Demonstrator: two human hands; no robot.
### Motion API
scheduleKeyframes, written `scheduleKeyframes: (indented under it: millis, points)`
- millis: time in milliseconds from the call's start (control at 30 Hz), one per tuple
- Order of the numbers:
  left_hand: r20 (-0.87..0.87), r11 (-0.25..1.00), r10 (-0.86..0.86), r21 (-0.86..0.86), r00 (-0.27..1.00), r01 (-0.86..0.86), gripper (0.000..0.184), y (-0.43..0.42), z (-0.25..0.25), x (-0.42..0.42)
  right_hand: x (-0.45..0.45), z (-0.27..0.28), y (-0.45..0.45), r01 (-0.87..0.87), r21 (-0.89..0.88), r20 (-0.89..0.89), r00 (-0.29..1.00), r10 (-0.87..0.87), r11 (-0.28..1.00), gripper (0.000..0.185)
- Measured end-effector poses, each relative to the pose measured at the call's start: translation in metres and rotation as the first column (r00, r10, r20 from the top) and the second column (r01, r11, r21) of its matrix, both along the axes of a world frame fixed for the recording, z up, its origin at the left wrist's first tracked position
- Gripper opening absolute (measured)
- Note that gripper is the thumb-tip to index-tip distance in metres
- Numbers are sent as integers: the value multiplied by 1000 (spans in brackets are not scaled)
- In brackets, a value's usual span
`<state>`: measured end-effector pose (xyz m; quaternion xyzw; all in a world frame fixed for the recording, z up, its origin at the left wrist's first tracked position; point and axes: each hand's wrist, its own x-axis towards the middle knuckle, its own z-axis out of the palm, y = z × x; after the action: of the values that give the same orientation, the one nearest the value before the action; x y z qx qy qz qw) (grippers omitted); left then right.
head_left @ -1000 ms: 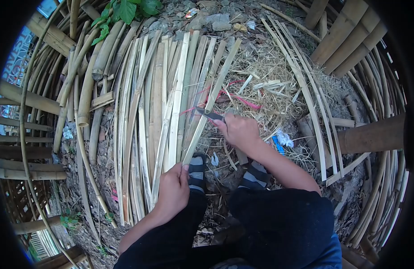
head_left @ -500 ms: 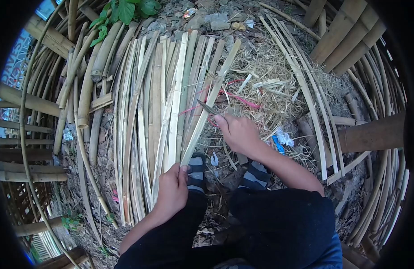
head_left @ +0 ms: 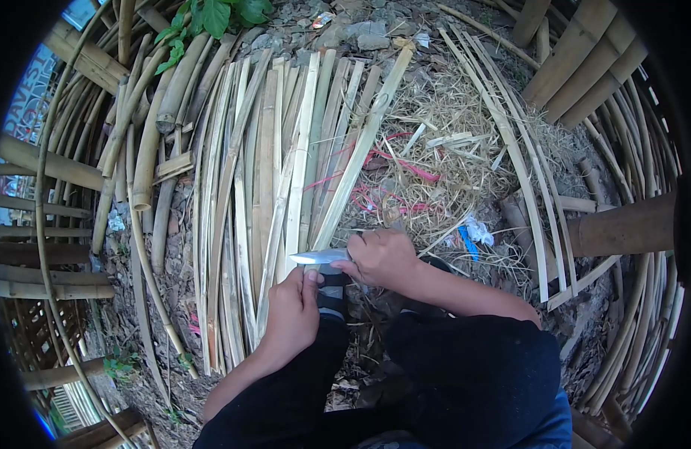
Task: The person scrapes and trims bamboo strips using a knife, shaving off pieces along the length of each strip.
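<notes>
My left hand [head_left: 291, 310] grips the near end of a pale split bamboo strip [head_left: 364, 146], thumb on top. The strip slants away up and to the right. In my right hand [head_left: 383, 258] is a knife [head_left: 321, 257], its handle mostly hidden by the fingers. The blade points left and lies across the strip, just beyond my left thumb. To the left, a row of bamboo strips [head_left: 267, 150] lies side by side on the ground.
Bamboo shavings [head_left: 457, 150] and pink string [head_left: 413, 169] cover the ground ahead and right. A few long strips [head_left: 510, 142] lie beyond them. Bamboo poles [head_left: 147, 161] are stacked on the left, and a thick bamboo post [head_left: 622, 224] juts in from the right.
My right hand has drawn the knife down the strip towards me, from its middle to close by my left hand. The strip's far end has shifted slightly up and right.
</notes>
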<state>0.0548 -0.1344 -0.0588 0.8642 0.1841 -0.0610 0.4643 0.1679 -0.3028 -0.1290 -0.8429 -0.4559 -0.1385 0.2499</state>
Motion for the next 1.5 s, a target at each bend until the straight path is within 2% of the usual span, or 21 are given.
scheduleKeyframes:
  millis: [100, 200, 267, 367, 467, 500, 567, 633, 667, 733, 767, 833, 967, 1100, 1167, 1267, 1400, 1467, 1500]
  points:
    - [-14, 1000, -2, 9, 1000, 3, 29, -1, 5, 1, 7, -3, -2, 5, 1, 29, 1000, -5, 1000, 48]
    - [-33, 1000, 5, 15, 999, -4, 30, 0, 4, -1, 22, -9, -8, 91, -14, 25, 996, -90, 996, 47]
    - [-40, 1000, 13, 9, 999, -12, 31, 1, 0, -4, 43, -12, -14, 349, -61, -11, 937, -350, 935, 48]
    - [-54, 1000, -10, -3, 998, 10, 32, 2, -5, -9, 91, -16, -36, 439, -143, -85, 887, -453, 887, 51]
    - [-73, 1000, -9, -13, 997, 8, 32, 2, -5, -6, 90, -17, -35, 406, -46, -138, 902, -408, 913, 53]
    - [-74, 1000, 9, -12, 997, -10, 32, 2, -5, -7, 81, -12, -31, 407, -49, -140, 901, -409, 912, 53]
    - [-67, 999, 34, -11, 997, -35, 32, 0, -4, -2, 52, 6, -17, 317, -77, -270, 906, -326, 945, 48]
    - [-61, 1000, 30, 3, 998, -30, 31, 0, 1, -2, 18, 10, -7, 185, -144, -288, 932, -220, 972, 48]
    - [-68, 1000, 30, 7, 997, -30, 31, 1, -2, -4, -1, 9, -2, 184, -142, -295, 930, -219, 973, 48]
    - [-44, 995, -65, 72, 997, 68, 29, 3, -7, -5, -23, 8, 4, -67, -5, -229, 971, 64, 998, 52]
    - [-45, 995, -66, 73, 997, 69, 29, 2, -6, -5, -23, 8, 4, -67, -4, -229, 971, 64, 998, 52]
    - [-15, 1000, -13, 2, 1000, 13, 27, -2, 0, -3, -13, 8, 4, -3, -22, -83, 997, 2, 1000, 48]
    - [-28, 1000, -12, 10, 1000, 12, 27, -1, 1, -2, 7, 1, -1, 9, -26, -18, 1000, -9, 1000, 48]
    - [-13, 999, -12, 32, 1000, 12, 27, -2, 4, 0, 19, -3, -5, 48, -56, 8, 999, -47, 997, 47]
    - [-1, 998, -29, 54, 1000, 29, 27, -2, 6, -1, 21, -6, -5, 60, 16, 38, 997, -60, 998, 46]
    - [2, 999, -15, 30, 1000, 15, 27, -2, 6, -2, 32, -6, -13, 141, -49, 24, 990, -140, 989, 45]
    - [-15, 997, -52, 58, 999, 53, 30, 1, 1, -6, 45, -15, -17, 155, -23, 39, 987, -154, 988, 45]
    - [-14, 996, -70, 52, 997, 71, 33, 1, 0, -9, 69, -19, -26, 370, -111, -44, 926, -376, 923, 47]
    - [-21, 996, -70, 54, 997, 71, 30, 0, 0, -8, 77, -21, -29, 375, -110, -42, 924, -381, 921, 47]
